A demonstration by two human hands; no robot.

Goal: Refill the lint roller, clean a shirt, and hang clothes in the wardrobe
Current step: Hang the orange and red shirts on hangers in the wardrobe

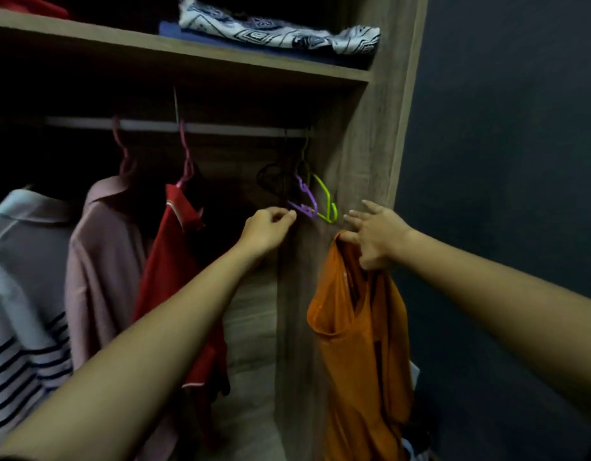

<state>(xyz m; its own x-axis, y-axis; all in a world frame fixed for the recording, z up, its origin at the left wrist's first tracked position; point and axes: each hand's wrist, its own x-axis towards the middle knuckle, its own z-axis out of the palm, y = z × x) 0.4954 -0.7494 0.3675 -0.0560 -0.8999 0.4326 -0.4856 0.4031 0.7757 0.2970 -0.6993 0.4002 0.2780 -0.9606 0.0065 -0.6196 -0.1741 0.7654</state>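
An orange shirt (357,331) hangs down from my right hand (375,232), which pinches its top edge with thumb and lower fingers while the other fingers stretch toward a green hanger (325,201). My left hand (269,229) has its fingers closed on the lower end of a purple hanger (305,201). Both empty hangers hang from the wardrobe rail (221,127) at its right end, beside a dark hanger (271,178).
A red shirt (174,261), a pink shirt (101,261) and a striped grey shirt (21,294) hang on the rail to the left. Folded patterned cloth (277,28) lies on the shelf (187,58) above. The wardrobe side panel (370,144) and a dark wall (503,161) stand on the right.
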